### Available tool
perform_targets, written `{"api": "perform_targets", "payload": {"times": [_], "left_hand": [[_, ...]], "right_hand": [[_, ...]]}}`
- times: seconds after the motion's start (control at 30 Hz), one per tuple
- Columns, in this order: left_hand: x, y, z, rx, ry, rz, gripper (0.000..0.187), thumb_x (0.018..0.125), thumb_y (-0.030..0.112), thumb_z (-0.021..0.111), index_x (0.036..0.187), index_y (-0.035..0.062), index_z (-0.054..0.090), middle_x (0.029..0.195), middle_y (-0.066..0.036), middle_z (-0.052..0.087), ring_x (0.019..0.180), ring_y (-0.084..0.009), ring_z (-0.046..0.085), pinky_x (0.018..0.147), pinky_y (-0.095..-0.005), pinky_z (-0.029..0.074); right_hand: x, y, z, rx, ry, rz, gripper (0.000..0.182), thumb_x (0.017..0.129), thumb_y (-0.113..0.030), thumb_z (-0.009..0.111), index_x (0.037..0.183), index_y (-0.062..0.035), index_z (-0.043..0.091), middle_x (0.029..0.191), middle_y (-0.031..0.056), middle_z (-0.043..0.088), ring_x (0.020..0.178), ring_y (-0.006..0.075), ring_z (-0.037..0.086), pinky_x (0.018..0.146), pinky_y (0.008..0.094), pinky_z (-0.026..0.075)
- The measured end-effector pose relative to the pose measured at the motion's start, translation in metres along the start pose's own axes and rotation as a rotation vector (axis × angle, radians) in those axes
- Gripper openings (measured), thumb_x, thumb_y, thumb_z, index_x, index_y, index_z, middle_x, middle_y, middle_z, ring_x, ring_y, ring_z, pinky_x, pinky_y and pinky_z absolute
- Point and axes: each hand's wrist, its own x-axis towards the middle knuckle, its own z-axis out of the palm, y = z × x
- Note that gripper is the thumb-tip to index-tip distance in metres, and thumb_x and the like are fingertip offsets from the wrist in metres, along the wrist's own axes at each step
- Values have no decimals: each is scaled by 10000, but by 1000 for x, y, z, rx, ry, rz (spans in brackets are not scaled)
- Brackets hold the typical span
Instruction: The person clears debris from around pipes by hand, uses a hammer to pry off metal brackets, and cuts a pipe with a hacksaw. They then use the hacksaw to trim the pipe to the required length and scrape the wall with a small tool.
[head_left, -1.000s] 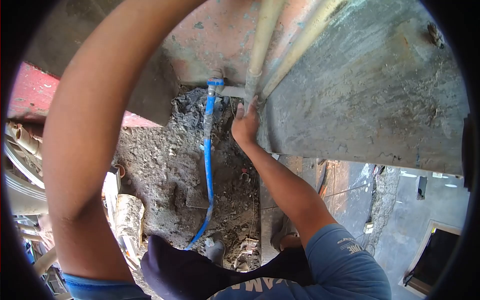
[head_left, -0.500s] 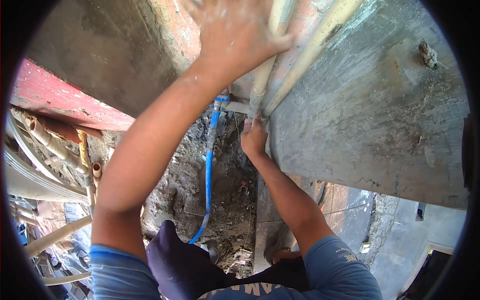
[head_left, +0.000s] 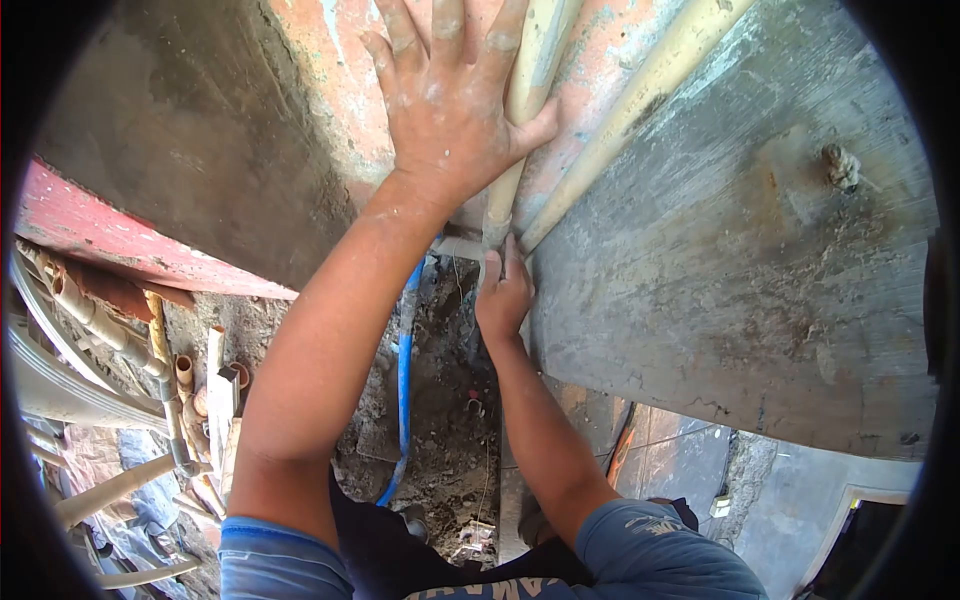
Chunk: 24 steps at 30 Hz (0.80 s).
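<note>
My left hand (head_left: 452, 115) is spread flat against the pink peeling wall (head_left: 345, 90), its thumb lying across the upright cream pipe (head_left: 537, 85). Lower down, my right hand (head_left: 505, 298) has its fingers around the grey joint (head_left: 496, 228) at the bottom of that pipe. A second cream pipe (head_left: 640, 105) slants up to the right from close beside the joint. The blue pipe (head_left: 404, 375) runs down from behind my left forearm to the dirt.
A grey cement wall (head_left: 720, 240) fills the right side. At the left are a red-painted ledge (head_left: 130, 225), several loose pipes and poles, and a large ribbed round object (head_left: 80, 375). Rubble and dirt (head_left: 440, 440) lie below.
My left hand, blurred before, is now pressed on the wall with its fingers spread. My right hand stays at the pipe joint. The view has shifted slightly.
</note>
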Motion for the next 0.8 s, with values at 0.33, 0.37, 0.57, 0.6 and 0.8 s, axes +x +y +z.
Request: {"api": "perform_targets", "payload": {"times": [0.33, 0.37, 0.57, 0.6, 0.8], "left_hand": [[-6, -12, 26, -86, 204, 81, 1023, 625, 526, 803, 1479, 196, 348, 1557, -245, 137, 1405, -537, 84, 1081, -659, 129], [-11, -11, 33, -83, 207, 82, 1023, 625, 526, 803, 1479, 196, 348, 1557, -245, 137, 1405, -537, 84, 1081, -659, 129], [-37, 15, 71, -144, 283, -114, 887, 795, 370, 689, 1485, 17, 258, 1555, -240, 179, 1406, -529, 111, 1070, -674, 153], [-36, 17, 71, -110, 340, -99, 775, 806, 323, 670, 1429, 1, 340, 1493, -238, 294, 1384, -490, 210, 1061, -625, 233], [-32, 9, 69, -129, 331, 41, 775, 768, 242, 670, 1413, -51, 355, 1503, -287, 272, 1359, -605, 157, 1067, -692, 142]], "right_hand": [[39, -32, -6, 477, 161, 86, 341, 919, -151, 632, 1165, 85, 612, 936, 225, 693, 829, 267, 693, 758, 337, 521], [40, -30, -5, 480, 161, 83, 341, 919, -151, 632, 1165, 85, 612, 936, 225, 693, 829, 267, 693, 758, 337, 521], [40, -37, -13, 584, 88, 145, 313, 934, -104, 616, 1175, 97, 603, 981, 165, 706, 886, 154, 660, 783, 296, 522], [41, -34, -10, 592, 115, 125, 314, 933, -94, 618, 1180, 99, 598, 987, 157, 706, 893, 142, 651, 796, 285, 517], [5, -23, 3, 539, 153, 160, 402, 962, -118, 561, 1284, 113, 492, 1206, 257, 594, 1076, 275, 615, 891, 347, 500]]}}
